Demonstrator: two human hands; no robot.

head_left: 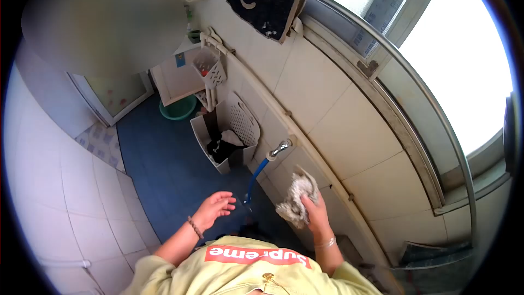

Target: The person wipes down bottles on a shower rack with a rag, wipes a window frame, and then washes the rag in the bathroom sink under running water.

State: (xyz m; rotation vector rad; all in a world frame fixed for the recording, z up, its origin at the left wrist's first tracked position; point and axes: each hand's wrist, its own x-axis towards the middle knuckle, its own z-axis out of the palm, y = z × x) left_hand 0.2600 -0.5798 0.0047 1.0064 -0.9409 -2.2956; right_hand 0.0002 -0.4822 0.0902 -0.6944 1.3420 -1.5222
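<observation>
Head view: a crumpled cloth point(297, 199), best held snugly, is pinched by the right hand point(316, 214); the left hand point(212, 209) is spread.

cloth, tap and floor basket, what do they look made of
Cloth: likely fabric, fibre unclear; matte and bumpy, crumpled in the right hand. Tap: probably chromed metal, given its bright shiny highlights. Floor basket: likely moulded plastic, pale, with rows of holes in its lid.
</observation>
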